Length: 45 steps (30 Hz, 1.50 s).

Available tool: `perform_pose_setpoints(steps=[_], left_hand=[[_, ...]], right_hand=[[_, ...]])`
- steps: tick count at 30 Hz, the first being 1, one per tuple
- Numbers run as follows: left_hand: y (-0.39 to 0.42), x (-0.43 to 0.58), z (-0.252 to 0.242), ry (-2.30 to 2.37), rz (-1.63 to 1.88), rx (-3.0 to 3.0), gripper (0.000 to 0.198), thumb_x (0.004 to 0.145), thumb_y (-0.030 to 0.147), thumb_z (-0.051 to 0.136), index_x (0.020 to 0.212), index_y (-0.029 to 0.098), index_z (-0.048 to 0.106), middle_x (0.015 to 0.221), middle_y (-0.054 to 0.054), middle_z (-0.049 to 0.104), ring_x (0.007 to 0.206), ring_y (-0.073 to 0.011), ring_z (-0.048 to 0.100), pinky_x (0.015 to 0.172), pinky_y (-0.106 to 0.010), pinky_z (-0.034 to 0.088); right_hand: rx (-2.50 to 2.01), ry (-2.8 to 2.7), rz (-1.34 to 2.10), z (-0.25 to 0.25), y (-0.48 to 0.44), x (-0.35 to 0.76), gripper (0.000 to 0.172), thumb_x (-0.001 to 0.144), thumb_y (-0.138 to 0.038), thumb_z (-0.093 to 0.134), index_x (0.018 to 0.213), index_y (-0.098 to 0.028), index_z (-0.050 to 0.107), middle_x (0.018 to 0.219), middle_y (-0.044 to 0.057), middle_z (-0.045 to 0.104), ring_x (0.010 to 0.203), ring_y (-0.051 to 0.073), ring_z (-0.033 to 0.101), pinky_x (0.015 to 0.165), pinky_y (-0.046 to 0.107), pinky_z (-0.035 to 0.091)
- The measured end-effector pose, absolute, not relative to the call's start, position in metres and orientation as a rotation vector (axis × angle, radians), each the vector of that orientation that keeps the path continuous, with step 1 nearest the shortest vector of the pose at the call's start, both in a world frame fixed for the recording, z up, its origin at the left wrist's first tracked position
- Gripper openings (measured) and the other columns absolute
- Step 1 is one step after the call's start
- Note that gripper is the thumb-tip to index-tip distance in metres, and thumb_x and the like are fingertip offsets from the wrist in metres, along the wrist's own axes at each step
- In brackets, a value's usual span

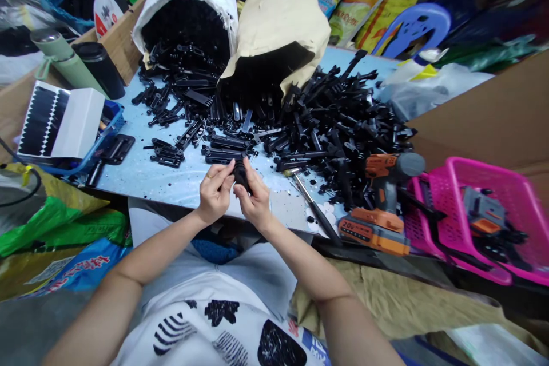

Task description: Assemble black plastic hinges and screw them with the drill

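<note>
Beyond the printed shirt (214, 309), one black piece (241, 175) is pinched by curled left hand (215, 193) and right hand (254, 194); short row (227, 143) aligned, large heap (343, 120) left loose.

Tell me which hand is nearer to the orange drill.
The right hand: it is left of the orange drill, apart from it. The left hand is farther left, beyond the right one.

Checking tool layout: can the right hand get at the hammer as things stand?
Probably yes: the hammer lies on the right hand's own side, its handle uncovered. But that hand is holding a black part, so it would likely have to let go first.
</note>
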<state>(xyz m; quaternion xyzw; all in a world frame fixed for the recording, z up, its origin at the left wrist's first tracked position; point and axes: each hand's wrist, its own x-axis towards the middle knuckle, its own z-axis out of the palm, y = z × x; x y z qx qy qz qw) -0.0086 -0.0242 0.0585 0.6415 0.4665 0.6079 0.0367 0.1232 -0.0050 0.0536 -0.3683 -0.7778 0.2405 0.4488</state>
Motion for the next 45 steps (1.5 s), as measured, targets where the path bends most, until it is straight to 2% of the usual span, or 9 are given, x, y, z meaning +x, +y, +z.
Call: perform_pose_setpoints(steps=[11,19,27,30,33,35,39,41,45], left_hand=[[-0.008,-0.048,0.073,1.189,1.59,2.218,0.031,0.094,0.026,0.044,0.117,0.014,0.061,0.086,-0.007,0.062,0.08,-0.0128,0.057,0.07,-0.026,0.05],[-0.008,-0.041,0.077,1.371,1.687,2.061,0.03,0.094,0.027,0.043,0.112,0.015,0.064,0.086,-0.006,0.06,0.08,-0.0126,0.056,0.071,-0.027,0.049],[0.002,-0.044,0.068,1.309,1.591,2.007,0.031,0.093,0.032,0.045,0.11,0.015,0.064,0.086,-0.006,0.059,0.08,-0.0126,0.056,0.071,-0.026,0.049],[-0.003,-0.035,0.04,1.49,1.56,1.662,0.035,0.094,0.038,0.041,0.114,0.016,0.06,0.087,-0.005,0.059,0.065,-0.0091,0.056,0.061,-0.022,0.049],[-0.019,-0.031,0.01,1.716,1.423,1.406,0.039,0.095,0.037,0.037,0.123,0.015,0.051,0.085,-0.005,0.058,0.056,-0.0088,0.056,0.056,-0.023,0.049],[-0.031,-0.033,0.001,1.887,1.261,1.56,0.041,0.091,0.031,0.045,0.128,0.014,0.046,0.101,-0.012,0.058,0.083,-0.0186,0.062,0.073,-0.034,0.053],[-0.033,-0.038,0.008,1.827,0.721,2.27,0.048,0.082,0.01,0.049,0.129,0.02,0.049,0.136,-0.016,0.043,0.129,-0.0328,0.036,0.103,-0.055,0.03],[-0.021,-0.039,0.013,1.645,0.443,2.489,0.045,0.083,0.005,0.044,0.124,0.021,0.053,0.13,-0.014,0.05,0.126,-0.03,0.04,0.104,-0.056,0.026],[0.001,-0.039,0.014,1.485,0.119,2.632,0.044,0.084,0.002,0.039,0.124,0.016,0.052,0.101,-0.012,0.062,0.099,-0.0228,0.056,0.091,-0.042,0.039]], right_hand=[[-0.86,-1.907,0.6,0.048,-0.002,0.114,0.06,0.092,-0.044,0.043,0.146,-0.021,0.029,0.102,0.01,0.061,0.086,0.02,0.057,0.081,0.037,0.05],[-1.001,-1.739,0.725,0.037,-0.005,0.088,0.061,0.094,-0.045,0.034,0.149,-0.024,0.018,0.119,0.013,0.056,0.09,0.022,0.06,0.073,0.035,0.053],[-0.985,-1.779,0.845,0.031,0.004,0.1,0.06,0.093,-0.047,0.038,0.147,-0.026,0.024,0.113,0.009,0.059,0.071,0.015,0.058,0.068,0.031,0.052],[-0.984,-2.006,0.89,0.03,0.021,0.108,0.054,0.095,-0.044,0.035,0.146,-0.026,0.028,0.106,0.006,0.061,0.068,0.012,0.058,0.068,0.029,0.051],[-1.098,-2.31,0.638,0.031,0.063,0.125,0.047,0.095,-0.041,0.035,0.137,-0.022,0.044,0.107,0.007,0.062,0.09,0.018,0.058,0.078,0.031,0.048],[-1.276,-2.407,0.305,0.032,0.105,0.141,0.043,0.095,-0.034,0.036,0.133,-0.018,0.048,0.116,0.011,0.059,0.103,0.023,0.052,0.083,0.033,0.044],[-1.593,-2.615,-0.149,0.03,0.189,0.171,0.042,0.088,-0.012,0.037,0.128,-0.012,0.052,0.118,0.016,0.058,0.106,0.026,0.046,0.08,0.035,0.038],[-1.645,-2.784,-0.202,0.027,0.216,0.178,0.038,0.085,-0.007,0.039,0.116,-0.012,0.059,0.111,0.016,0.06,0.106,0.026,0.045,0.078,0.034,0.035],[-1.576,-2.956,-0.28,0.023,0.237,0.179,0.03,0.087,-0.005,0.037,0.101,-0.009,0.063,0.107,0.017,0.061,0.106,0.026,0.043,0.079,0.033,0.032]])
